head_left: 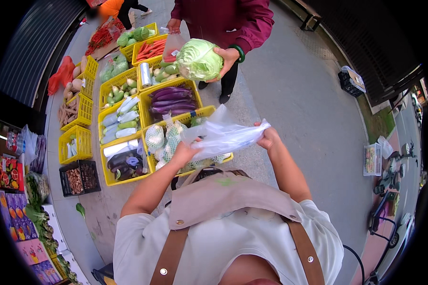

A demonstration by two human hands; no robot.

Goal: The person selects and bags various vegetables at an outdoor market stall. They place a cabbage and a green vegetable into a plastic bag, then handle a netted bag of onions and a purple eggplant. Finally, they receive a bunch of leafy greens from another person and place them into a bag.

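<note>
A clear plastic bag (230,139) is stretched between my two hands in front of my apron. My left hand (187,150) pinches its left end, above the crate of net-wrapped white vegetables (155,137). At the other end, my right hand (269,137) has its fingers closed on the bag's bunched edge. Across from me, a person in a dark red jacket (252,21) holds out a pale green cabbage (199,60) on one hand. That person's other hand grips a thin bag (175,43) with something reddish inside.
Yellow crates hold purple eggplants (173,99), pale gourds (123,118), carrots (150,49) and dark eggplants (124,164). A black crate of brown produce (74,180) sits at the left. Boxed goods (14,213) line the left edge. A black crate (351,80) stands on the right.
</note>
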